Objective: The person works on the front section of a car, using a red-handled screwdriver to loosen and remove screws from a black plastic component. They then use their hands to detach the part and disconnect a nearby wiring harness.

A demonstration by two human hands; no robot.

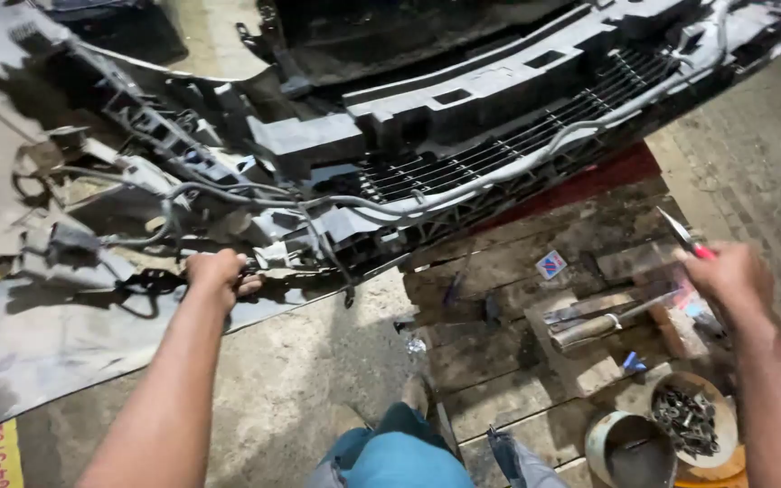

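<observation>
Rough concrete floor [318,380], stained; beside it a worn plank pallet [499,380], grain dark with grease. A grey plastic car bumper [463,99] lies inner face up across the top, ribbed grille slats and blocky moulded brackets showing.

Left hand [219,276]: fingers curled shut around a black wiring harness [151,285] at the bumper's lower edge, knuckles up. Grey corrugated loom runs from there along the grille.

Right hand [734,280]: fingers closed on red-handled pliers [684,237], thin metal tips pointing up and left, held over the pallet, well apart from the bumper.

On the planks: a hammer [607,321] with metal shaft; a round dish of dull bolts and nuts [689,420]; a cylindrical metal tin [630,447] just beside it
</observation>
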